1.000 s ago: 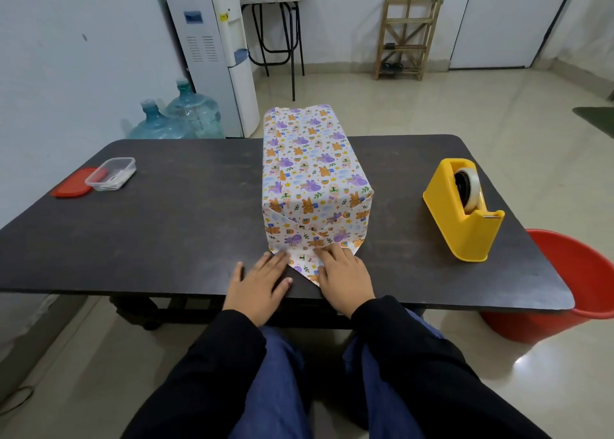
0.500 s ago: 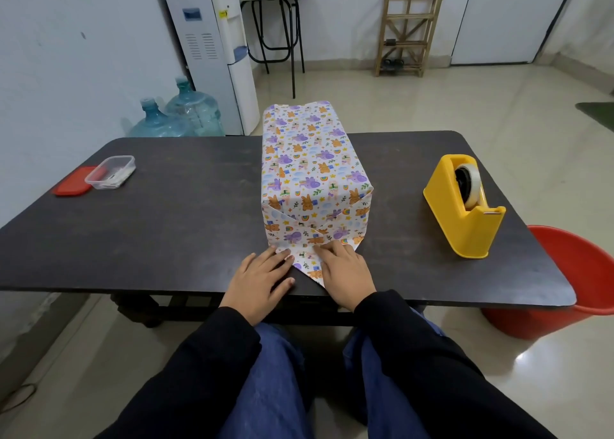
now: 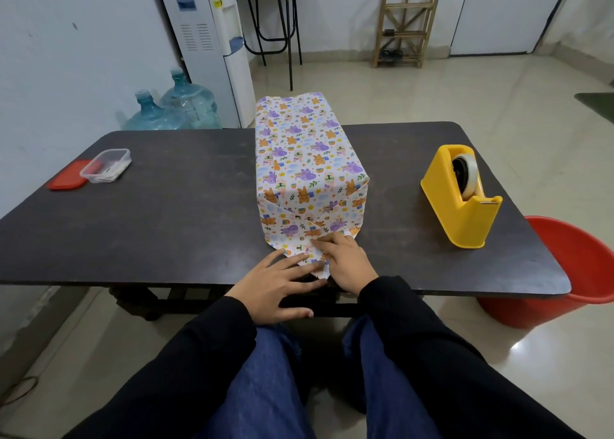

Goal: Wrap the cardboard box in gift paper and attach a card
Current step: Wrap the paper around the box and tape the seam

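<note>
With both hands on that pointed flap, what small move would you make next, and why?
Likely lift the flap up against the box end: the side folds are already in, and the flap lies flat on the table under the left hand and right hand.

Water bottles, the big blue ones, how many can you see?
2. One bottle stands on the floor behind the table, near the wall. The other bottle stands beside it, next to the white water cooler. The table may hide more.
</note>
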